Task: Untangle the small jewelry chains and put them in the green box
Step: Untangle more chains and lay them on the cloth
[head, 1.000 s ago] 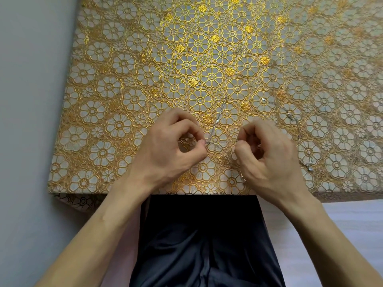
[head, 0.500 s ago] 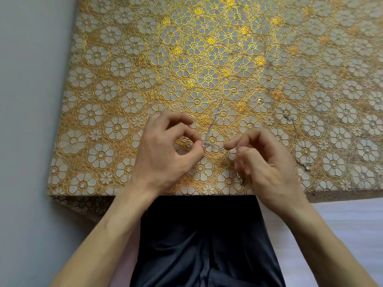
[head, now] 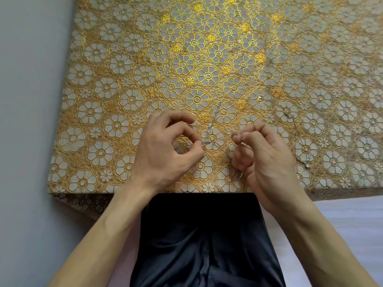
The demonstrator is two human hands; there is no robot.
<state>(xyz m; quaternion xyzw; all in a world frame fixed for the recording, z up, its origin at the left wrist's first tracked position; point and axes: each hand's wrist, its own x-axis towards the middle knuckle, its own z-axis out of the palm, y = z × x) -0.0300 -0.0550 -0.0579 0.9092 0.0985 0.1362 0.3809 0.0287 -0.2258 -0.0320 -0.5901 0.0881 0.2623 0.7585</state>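
Right hand (head: 269, 160), pinching chain (head: 210, 126), has retreated over gold-flowered tablecloth (head: 145, 79) (grey surround (head: 27, 121)).

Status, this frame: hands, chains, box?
Left hand and right hand pinch one chain between them. Second chain loose on tablecloth. Green box not in view.

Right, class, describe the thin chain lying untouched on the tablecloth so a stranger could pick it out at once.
Start at the gold flowered tablecloth and go toward its near edge, right of the right hand. The loose chain trails there alone, untouched; the other chain is pinched between that hand and the left hand.
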